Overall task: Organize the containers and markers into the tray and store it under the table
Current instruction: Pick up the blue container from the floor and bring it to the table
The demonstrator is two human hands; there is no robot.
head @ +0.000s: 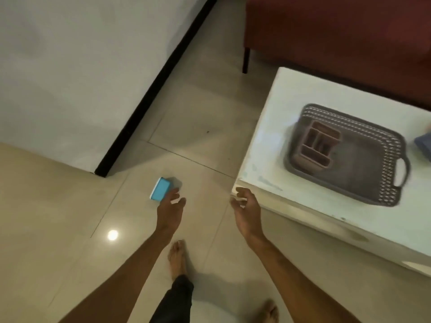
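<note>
A grey woven-look tray [363, 183] with handles sits on the white table [268, 141] at the right. Inside it, at its far left end, stands a pinkish-brown divided container [318, 145]. My left hand [169, 206] is stretched out over the floor, its fingers closed around the lower end of a small blue container with a white base [159, 188]. My right hand [246, 210] hovers beside the table's near corner, fingers spread and holding nothing. No markers are visible.
A dark blue object [423, 142] is cut off at the right edge of the table. A dark red sofa [338, 31] stands behind the table. A white wall with black skirting [154, 89] runs along the left. My bare feet [177, 257] stand on the tiled floor.
</note>
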